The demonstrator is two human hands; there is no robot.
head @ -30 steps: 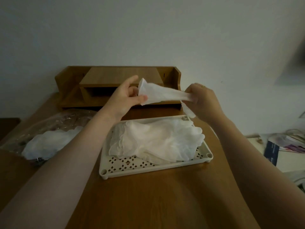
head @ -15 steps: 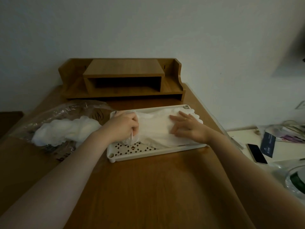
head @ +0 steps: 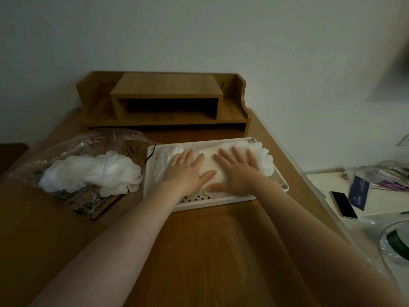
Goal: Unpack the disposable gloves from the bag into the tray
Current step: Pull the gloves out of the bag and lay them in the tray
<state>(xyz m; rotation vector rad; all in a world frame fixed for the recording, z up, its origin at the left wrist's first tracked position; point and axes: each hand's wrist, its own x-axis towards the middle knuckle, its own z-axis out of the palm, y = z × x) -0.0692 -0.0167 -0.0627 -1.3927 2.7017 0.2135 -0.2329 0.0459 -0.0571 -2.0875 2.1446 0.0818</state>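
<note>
A white perforated tray (head: 221, 199) sits on the wooden desk, holding a flattened stack of translucent white disposable gloves (head: 261, 160). My left hand (head: 188, 169) lies flat on the left part of the stack, fingers straight. My right hand (head: 238, 170) presses flat on the middle of the stack, fingers spread. To the left of the tray lies a clear plastic bag (head: 77, 147) with a heap of more white gloves (head: 93, 171) resting on it.
A wooden desk organiser (head: 166, 100) stands against the wall behind the tray. Right of the desk, a lower white surface holds a phone (head: 344, 204), a dark booklet (head: 358, 192), papers and a glass bowl (head: 394, 242).
A second ago both hands held one glove up above the tray. They lowered it onto the stack, and now both palms lie flat on the gloves.
</note>
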